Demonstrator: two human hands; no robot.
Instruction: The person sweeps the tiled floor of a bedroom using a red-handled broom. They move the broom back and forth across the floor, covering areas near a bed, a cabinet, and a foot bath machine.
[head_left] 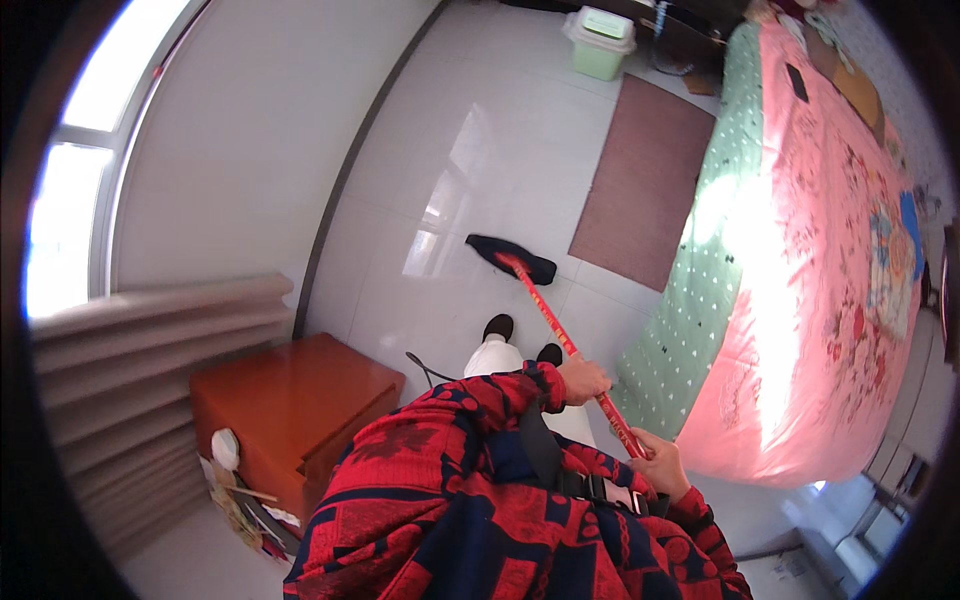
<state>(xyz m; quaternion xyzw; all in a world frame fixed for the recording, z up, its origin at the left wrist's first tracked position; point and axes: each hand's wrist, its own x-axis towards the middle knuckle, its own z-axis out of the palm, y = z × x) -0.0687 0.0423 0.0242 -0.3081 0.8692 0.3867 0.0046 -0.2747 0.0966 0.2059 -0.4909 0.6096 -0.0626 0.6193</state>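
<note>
left hand (585,381) and right hand (660,466) both closed round a red pole (548,315) — left lower, right near the top, spread probably for steering leverage — its dark head (537,271) on the tiled floor (450,100) ahead of the dark shoes (498,325).

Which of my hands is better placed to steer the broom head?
Probably your left hand: it grips the red handle lower down, nearer the dark broom head. Your right hand holds the handle farther up.
</note>
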